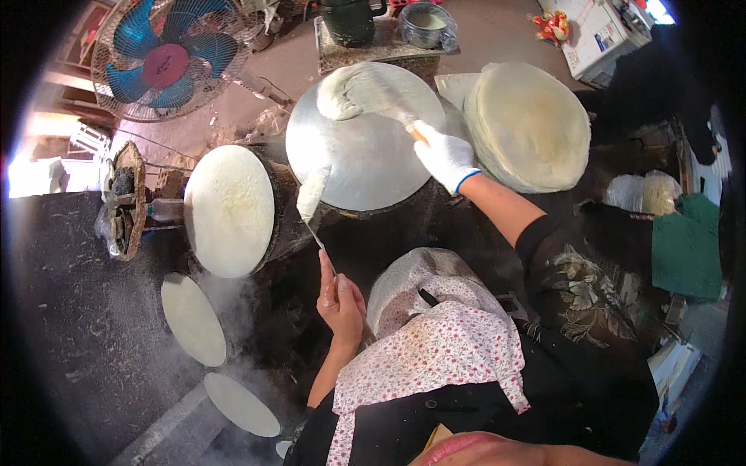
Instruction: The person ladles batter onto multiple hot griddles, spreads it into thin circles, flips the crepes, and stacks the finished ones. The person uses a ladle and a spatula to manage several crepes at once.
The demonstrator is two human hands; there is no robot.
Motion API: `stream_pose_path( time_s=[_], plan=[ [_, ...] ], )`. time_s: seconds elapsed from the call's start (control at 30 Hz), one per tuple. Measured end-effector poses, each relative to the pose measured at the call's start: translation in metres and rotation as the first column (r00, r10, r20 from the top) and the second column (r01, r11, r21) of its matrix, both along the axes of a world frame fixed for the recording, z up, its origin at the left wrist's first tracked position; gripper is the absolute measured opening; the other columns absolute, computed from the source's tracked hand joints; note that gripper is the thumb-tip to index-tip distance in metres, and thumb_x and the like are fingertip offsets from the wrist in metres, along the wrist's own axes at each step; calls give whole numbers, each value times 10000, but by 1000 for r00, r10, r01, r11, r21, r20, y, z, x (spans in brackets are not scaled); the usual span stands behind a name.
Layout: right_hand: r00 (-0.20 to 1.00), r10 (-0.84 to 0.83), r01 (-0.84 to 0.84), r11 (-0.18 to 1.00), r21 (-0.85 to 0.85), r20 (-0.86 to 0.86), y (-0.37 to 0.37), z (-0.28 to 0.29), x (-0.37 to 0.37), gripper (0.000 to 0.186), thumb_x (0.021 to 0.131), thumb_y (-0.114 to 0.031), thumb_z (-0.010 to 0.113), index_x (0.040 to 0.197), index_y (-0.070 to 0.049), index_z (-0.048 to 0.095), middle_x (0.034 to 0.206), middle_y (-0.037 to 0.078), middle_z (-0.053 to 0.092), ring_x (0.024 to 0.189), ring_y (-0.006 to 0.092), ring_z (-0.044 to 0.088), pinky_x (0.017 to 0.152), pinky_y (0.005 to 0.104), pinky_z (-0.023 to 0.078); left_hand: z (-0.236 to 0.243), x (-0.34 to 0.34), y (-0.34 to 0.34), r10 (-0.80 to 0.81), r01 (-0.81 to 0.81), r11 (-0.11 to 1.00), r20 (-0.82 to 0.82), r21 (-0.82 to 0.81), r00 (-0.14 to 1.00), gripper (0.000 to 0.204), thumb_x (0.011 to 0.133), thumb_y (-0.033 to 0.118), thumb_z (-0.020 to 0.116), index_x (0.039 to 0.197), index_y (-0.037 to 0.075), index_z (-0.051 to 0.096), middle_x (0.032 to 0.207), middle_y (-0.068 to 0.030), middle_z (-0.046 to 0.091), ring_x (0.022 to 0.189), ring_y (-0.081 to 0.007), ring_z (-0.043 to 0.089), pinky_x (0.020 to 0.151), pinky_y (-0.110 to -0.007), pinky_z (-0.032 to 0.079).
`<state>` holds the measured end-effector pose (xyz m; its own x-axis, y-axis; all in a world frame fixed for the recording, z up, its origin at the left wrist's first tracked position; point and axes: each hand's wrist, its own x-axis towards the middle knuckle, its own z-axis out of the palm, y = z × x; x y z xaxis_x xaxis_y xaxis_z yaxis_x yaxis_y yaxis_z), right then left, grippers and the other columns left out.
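Note:
My left hand (340, 307) grips a thin metal spatula (316, 239), whose far end carries pale batter (313, 190) at the lower left edge of a round metal griddle (373, 163). My right hand (447, 159), in a white glove with a blue cuff, holds a wooden-handled tool (420, 132) over the griddle; its far part blurs into a white smear of batter (338, 97) near the top. Just right of this hand lies a thick stack of pale round sheets (530, 128). A second round cooking top (229, 210), covered by a pale sheet, stands left of the griddle.
A fan (167, 66) stands at upper left, a dark pot (347, 19) and bagged bowl (427, 29) behind the griddle. Pale discs (193, 318) amid steam run down the lower left. A white cabinet (590, 43), a dark-clothed shape (645, 81) and green cloth (685, 252) are on the right.

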<state>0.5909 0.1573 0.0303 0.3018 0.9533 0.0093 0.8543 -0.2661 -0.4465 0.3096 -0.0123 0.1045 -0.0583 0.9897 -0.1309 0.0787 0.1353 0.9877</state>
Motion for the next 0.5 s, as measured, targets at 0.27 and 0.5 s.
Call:
stream_pose_path(
  time_s=[0.27,0.5],
  plan=[
    [917,374,-368,927,66,-139,15,-11,52,360,1003,-336,542,1343,-267,638,827,200,723,745,434,701,698,583,514,1,67,-13,51,-52,998,-54,-20,997,585,1084,26,459,1652,38,321,623,24,504,484,-35,432,442,-198,362],
    [840,491,-507,862,-12,-230,28,4,84,480,977,-313,551,1455,-293,584,907,235,726,830,427,714,744,545,540,-3,106,-16,92,-93,996,-83,-6,992,579,1087,44,475,1646,24,326,638,25,516,484,-35,438,440,-203,360]
  ],
)
